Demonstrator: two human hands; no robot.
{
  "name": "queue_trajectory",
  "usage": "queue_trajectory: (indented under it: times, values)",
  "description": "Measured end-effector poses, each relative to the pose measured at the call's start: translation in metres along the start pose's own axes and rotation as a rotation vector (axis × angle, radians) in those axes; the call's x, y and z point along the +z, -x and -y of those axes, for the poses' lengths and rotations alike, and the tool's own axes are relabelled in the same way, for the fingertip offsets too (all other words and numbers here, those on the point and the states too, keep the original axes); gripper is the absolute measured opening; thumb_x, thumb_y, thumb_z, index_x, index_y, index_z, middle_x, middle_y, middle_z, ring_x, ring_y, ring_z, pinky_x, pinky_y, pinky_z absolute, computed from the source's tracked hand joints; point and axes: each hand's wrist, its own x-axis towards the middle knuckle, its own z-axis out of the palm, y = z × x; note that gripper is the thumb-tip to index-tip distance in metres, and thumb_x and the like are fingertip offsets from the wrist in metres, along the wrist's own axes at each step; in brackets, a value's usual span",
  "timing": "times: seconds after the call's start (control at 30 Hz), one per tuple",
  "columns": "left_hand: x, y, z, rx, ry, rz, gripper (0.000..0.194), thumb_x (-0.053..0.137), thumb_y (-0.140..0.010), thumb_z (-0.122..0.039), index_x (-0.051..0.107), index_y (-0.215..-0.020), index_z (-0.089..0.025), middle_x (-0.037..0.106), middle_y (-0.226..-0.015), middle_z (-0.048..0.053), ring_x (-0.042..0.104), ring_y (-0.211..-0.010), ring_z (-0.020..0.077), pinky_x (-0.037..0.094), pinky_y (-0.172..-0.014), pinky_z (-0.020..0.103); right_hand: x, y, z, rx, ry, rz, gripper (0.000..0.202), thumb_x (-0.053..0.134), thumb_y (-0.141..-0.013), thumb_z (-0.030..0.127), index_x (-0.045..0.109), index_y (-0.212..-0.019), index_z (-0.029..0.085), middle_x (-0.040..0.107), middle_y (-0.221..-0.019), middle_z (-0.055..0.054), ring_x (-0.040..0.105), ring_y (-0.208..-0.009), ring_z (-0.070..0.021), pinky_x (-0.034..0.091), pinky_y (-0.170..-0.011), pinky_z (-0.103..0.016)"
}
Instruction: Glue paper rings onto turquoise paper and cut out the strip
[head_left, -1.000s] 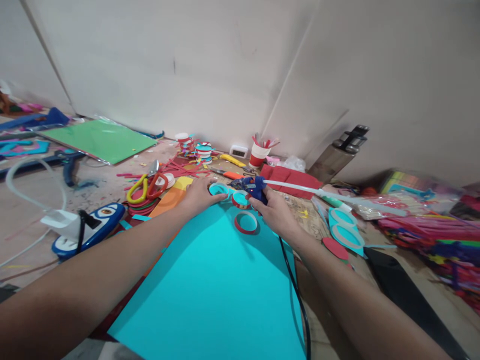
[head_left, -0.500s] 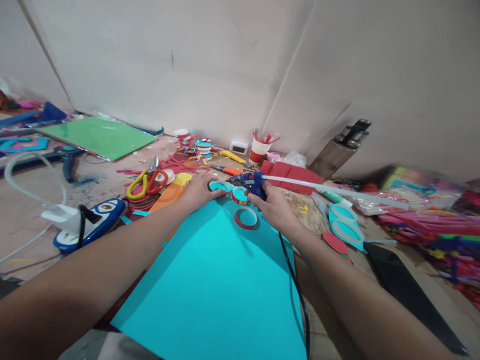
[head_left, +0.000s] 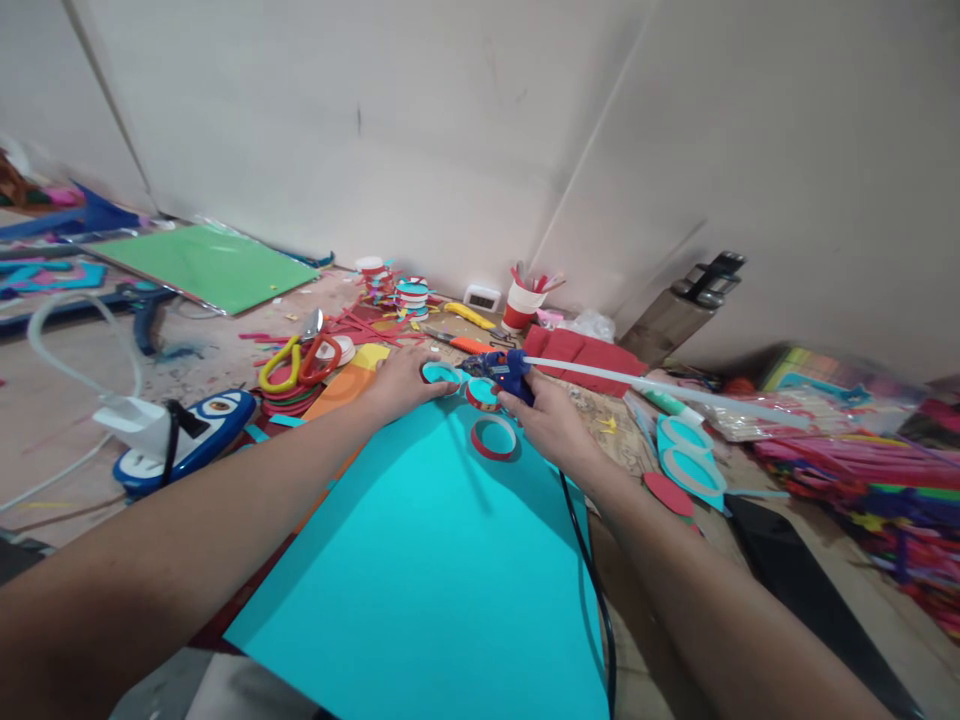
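Note:
My right hand (head_left: 553,412) is wrapped round a blue hot glue gun (head_left: 513,372); a long white glue stick (head_left: 600,371) juts from its back and its nozzle points left. My left hand (head_left: 403,385) grips the side of a small paper ring (head_left: 441,367) at the far edge of a turquoise sheet (head_left: 427,560). Just right of it is a second ring with a red-patterned side (head_left: 482,401), close under the glue gun. A third, red-and-white ring (head_left: 493,455) stands nearer me on the sheet. The nozzle's tip is too small to make out clearly.
Left are yellow- and red-handled scissors (head_left: 298,366) and a blue power strip (head_left: 225,412). Behind stand a paper cup of sticks (head_left: 521,305) and a small clock (head_left: 481,297). A dark bottle (head_left: 667,315) and a black phone-like slab (head_left: 802,590) are right. A black cord (head_left: 592,560) crosses the sheet's edge.
The whole view has shifted slightly to the right and down. Both hands, the glue gun and the rings keep almost the same places on the sheet.

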Motion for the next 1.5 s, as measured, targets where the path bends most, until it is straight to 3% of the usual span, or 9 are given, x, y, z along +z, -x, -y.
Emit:
queue_trajectory:
  times: [0.2, 0.4, 0.77, 1.03, 1.3, 1.5]
  values:
    - [-0.0014, 0.0013, -0.0020, 0.010, 0.005, 0.004, 0.063, 0.077, -0.080, -0.055, 0.066, -0.132, -0.022, 0.063, -0.142, 0.010, 0.052, -0.136, 0.0331, 0.042, -0.112, 0.044, 0.0000, 0.0002, 0.0008, -0.010, -0.011, -0.003, 0.032, 0.062, -0.088, 0.034, 0.067, -0.113, 0.014, 0.073, -0.116, -0.014, 0.067, -0.104, -0.0296, 0.049, -0.090, -0.042]
    - [-0.0036, 0.0019, -0.0049, 0.002, -0.010, 0.020, 0.055, 0.079, -0.077, -0.057, 0.070, -0.119, -0.024, 0.067, -0.133, 0.009, 0.056, -0.128, 0.0331, 0.047, -0.104, 0.043, 0.0011, 0.0004, -0.0014, -0.017, -0.015, -0.005, 0.027, 0.062, -0.088, 0.034, 0.068, -0.108, 0.017, 0.074, -0.111, -0.012, 0.067, -0.100, -0.0284, 0.050, -0.087, -0.040]
    - [0.0001, 0.0019, -0.0025, -0.004, -0.032, 0.025, 0.074, 0.076, -0.078, -0.059, 0.061, -0.139, -0.020, 0.057, -0.151, 0.011, 0.045, -0.143, 0.0353, 0.037, -0.117, 0.047, 0.0000, 0.0017, 0.0012, -0.012, -0.008, -0.002, 0.032, 0.063, -0.088, 0.033, 0.068, -0.114, 0.014, 0.073, -0.118, -0.015, 0.067, -0.108, -0.0308, 0.049, -0.092, -0.042]
    - [-0.0020, 0.0034, -0.0066, -0.018, -0.055, 0.023, 0.057, 0.074, -0.084, -0.054, 0.067, -0.133, -0.025, 0.059, -0.148, 0.008, 0.049, -0.140, 0.0332, 0.037, -0.118, 0.048, 0.0009, 0.0005, 0.0013, -0.012, -0.008, 0.008, 0.031, 0.062, -0.089, 0.032, 0.068, -0.114, 0.015, 0.074, -0.117, -0.015, 0.067, -0.106, -0.0307, 0.050, -0.091, -0.042]
    - [-0.0029, 0.0032, -0.0087, -0.029, -0.074, 0.026, 0.053, 0.074, -0.084, -0.053, 0.068, -0.130, -0.027, 0.060, -0.146, 0.007, 0.049, -0.139, 0.0317, 0.040, -0.114, 0.046, 0.0020, -0.0004, 0.0041, -0.002, 0.025, 0.010, 0.027, 0.062, -0.089, 0.029, 0.068, -0.111, 0.014, 0.074, -0.112, -0.014, 0.068, -0.102, -0.0289, 0.051, -0.087, -0.040]
    - [-0.0024, 0.0027, -0.0082, -0.044, -0.044, 0.028, 0.054, 0.075, -0.083, -0.056, 0.068, -0.128, -0.027, 0.063, -0.143, 0.006, 0.050, -0.138, 0.0309, 0.041, -0.110, 0.044, 0.0031, -0.0059, 0.0056, -0.014, 0.068, 0.001, 0.034, 0.063, -0.091, 0.028, 0.066, -0.120, 0.011, 0.072, -0.120, -0.017, 0.067, -0.109, -0.0295, 0.050, -0.095, -0.042]
